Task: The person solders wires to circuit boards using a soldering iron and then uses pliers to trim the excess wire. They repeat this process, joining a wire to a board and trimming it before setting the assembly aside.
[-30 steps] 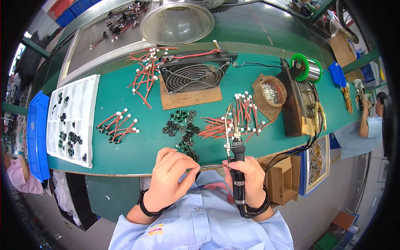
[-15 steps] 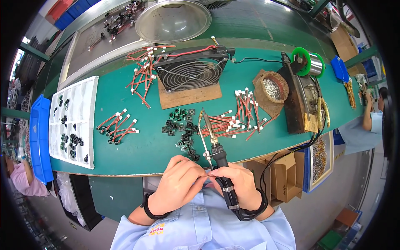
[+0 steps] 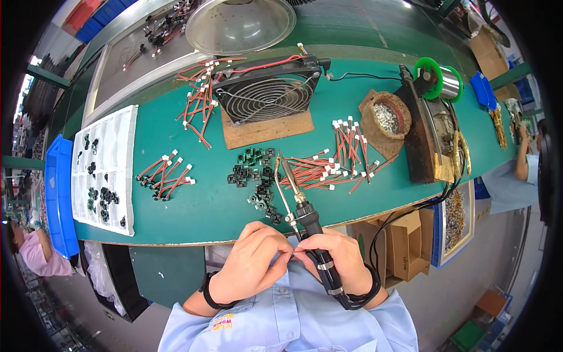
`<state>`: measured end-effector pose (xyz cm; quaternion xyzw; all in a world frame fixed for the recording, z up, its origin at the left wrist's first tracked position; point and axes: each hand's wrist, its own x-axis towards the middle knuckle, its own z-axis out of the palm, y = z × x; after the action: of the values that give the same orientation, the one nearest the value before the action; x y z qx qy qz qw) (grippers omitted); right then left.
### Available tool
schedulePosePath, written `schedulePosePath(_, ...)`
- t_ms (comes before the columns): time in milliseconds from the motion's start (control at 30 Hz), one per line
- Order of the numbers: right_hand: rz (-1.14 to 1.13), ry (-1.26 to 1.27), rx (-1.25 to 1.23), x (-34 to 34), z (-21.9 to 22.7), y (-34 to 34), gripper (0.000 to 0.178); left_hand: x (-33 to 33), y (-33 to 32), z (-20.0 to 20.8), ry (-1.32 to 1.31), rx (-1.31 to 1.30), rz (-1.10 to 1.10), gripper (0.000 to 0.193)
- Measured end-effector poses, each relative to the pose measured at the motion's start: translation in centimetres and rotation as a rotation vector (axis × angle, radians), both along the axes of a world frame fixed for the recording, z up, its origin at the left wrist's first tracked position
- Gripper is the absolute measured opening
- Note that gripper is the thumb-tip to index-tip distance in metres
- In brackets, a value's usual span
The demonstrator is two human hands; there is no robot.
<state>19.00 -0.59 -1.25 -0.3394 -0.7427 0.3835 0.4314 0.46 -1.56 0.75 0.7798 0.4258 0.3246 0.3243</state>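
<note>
My right hand (image 3: pixel 339 258) is wrapped round the black handle of a soldering iron (image 3: pixel 309 220), whose tip points away from me over the bench. A thin metal feed tube (image 3: pixel 284 190) is clamped alongside its shaft. My left hand (image 3: pixel 253 258) is closed in a pinch, its fingertips close to those of my right hand. Something thin seems to run between the fingertips, too small to make out. Beyond the iron lie small black and green switch-like parts (image 3: pixel 239 176) in a loose pile. Red-and-black wire leads with white connectors (image 3: pixel 305 170) lie right beside the iron's tip.
A black fan (image 3: pixel 267 100) on a wooden board stands at the back. Right of it are a round pot of metal bits (image 3: pixel 387 117), a soldering stand (image 3: pixel 423 141) and a green solder reel (image 3: pixel 431 79). A white compartment tray (image 3: pixel 105 176) and blue bin (image 3: pixel 60 193) occupy the left.
The view has shifted slightly. My fingertips have drawn a little apart, with a small gap now showing between the hands. The grip on the soldering iron is the same.
</note>
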Motion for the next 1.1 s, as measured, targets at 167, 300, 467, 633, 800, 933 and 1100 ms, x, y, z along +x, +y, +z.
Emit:
schedulePosePath(167, -0.06, 0.123, -0.171, -0.33, 0.36, -0.35, 0.04, -0.27, -0.05, 0.08, -0.126, -0.102, 0.057, 0.02)
schedulePosePath(300, -0.071, 0.087, -0.167, -0.15, 0.68, -0.25, 0.04, -0.1, 0.08, 0.34, -0.156, -0.148, 0.065, 0.021)
schedulePosePath(467, -0.028, 0.067, -0.14, -0.05, 0.74, -0.19, 0.038, 0.07, -0.03, -0.05, -0.2, -0.192, 0.065, 0.02)
schedulePosePath(633, -0.06, 0.144, -0.208, -0.3, 0.35, -0.45, 0.038, 0.06, -0.05, -0.02, -0.237, -0.232, 0.077, 0.019)
schedulePosePath(800, -0.044, 0.13, -0.182, -0.21, 0.17, -0.3, 0.04, 0.05, 0.06, 0.25, -0.171, -0.16, 0.078, 0.019)
schedulePosePath(933, 0.001, 0.098, -0.135, 0.08, 0.25, -0.21, 0.044, -0.06, 0.14, 0.11, -0.067, -0.088, 0.055, 0.019)
schedulePosePath(1100, -0.004, 0.084, -0.174, 0.27, 0.46, -0.51, 0.045, -0.12, 0.03, 0.08, -0.041, -0.056, -0.016, 0.017)
